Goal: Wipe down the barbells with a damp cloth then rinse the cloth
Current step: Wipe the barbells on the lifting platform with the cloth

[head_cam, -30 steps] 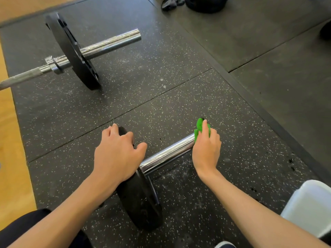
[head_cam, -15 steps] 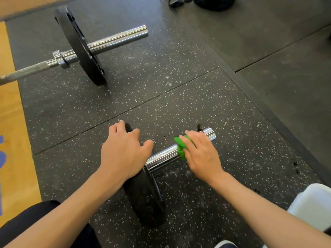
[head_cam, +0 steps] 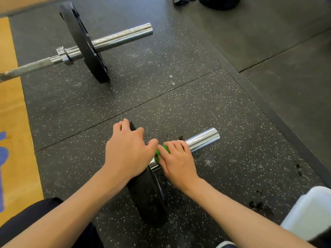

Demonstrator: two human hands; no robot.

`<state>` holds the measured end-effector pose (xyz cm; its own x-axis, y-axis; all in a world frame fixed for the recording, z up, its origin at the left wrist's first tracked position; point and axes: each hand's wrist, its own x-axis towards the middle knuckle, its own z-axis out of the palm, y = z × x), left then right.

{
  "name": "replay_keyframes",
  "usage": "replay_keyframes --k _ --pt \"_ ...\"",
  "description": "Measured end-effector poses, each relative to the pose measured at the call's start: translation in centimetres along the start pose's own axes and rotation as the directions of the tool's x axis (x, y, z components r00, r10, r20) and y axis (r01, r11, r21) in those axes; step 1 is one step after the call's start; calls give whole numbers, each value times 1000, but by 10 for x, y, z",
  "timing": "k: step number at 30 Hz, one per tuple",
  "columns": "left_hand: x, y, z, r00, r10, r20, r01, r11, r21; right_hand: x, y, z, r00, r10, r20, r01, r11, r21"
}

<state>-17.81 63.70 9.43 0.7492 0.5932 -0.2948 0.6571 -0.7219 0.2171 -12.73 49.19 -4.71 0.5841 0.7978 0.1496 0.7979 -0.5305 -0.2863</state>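
The near barbell lies on the black rubber floor, its chrome sleeve [head_cam: 203,139] pointing up and right from a black plate [head_cam: 148,199]. My right hand [head_cam: 176,161] wraps a green cloth [head_cam: 159,153] around the sleeve, close to the plate. My left hand [head_cam: 128,151] grips the top rim of that plate, fingers curled over its edge. A second barbell [head_cam: 114,40] with its own black plate [head_cam: 84,43] lies farther away at the upper left.
A white container [head_cam: 311,212] stands at the lower right edge. Dark bags [head_cam: 218,1] lie at the top. Wooden flooring [head_cam: 12,122] borders the mat on the left. My dark-clothed knee [head_cam: 41,208] shows at the bottom left.
My right hand has slid the green cloth along the sleeve from its outer end inward to the plate. My left hand has stayed on the plate rim.
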Motion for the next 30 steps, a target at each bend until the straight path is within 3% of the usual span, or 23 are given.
replay_keyframes --k 3,7,9,11,14,16,18,20,24,27,30 --pt "0 0 0 1000 5 11 -6 1000 2 -19 38 -6 985 -174 18 174 984 -22" --pt "-2 0 0 1000 16 19 -16 1000 6 13 54 -19 991 137 12 -134 980 -149" --pt "-3 1 0 1000 15 13 -15 1000 5 41 41 -26 939 289 187 -231 932 -280" --pt "-3 0 1 1000 16 2 -16 1000 2 61 24 -24 854 331 401 -200 921 -334" --pt "-5 -1 3 1000 16 -1 -16 1000 -1 79 -4 -22 755 266 599 -106 951 -289" --pt "-7 -1 4 1000 26 -7 -26 1000 1 80 -18 -24 748 166 643 -46 979 -200" --pt "-8 -2 4 1000 29 -8 -29 1000 4 66 -22 -24 814 33 580 51 991 -128" --pt "-8 -3 4 999 31 -16 -31 1000 3 42 -15 -20 902 -103 420 156 983 -94" --pt "-7 -4 3 999 40 -11 -40 999 9 -2 29 -13 950 -244 196 248 969 6" --pt "-8 -4 2 999 46 8 -46 999 12 0 68 -27 986 -81 145 90 994 -61" --pt "-8 -3 2 999 47 12 -48 999 13 31 85 -41 945 199 259 -136 961 -243"
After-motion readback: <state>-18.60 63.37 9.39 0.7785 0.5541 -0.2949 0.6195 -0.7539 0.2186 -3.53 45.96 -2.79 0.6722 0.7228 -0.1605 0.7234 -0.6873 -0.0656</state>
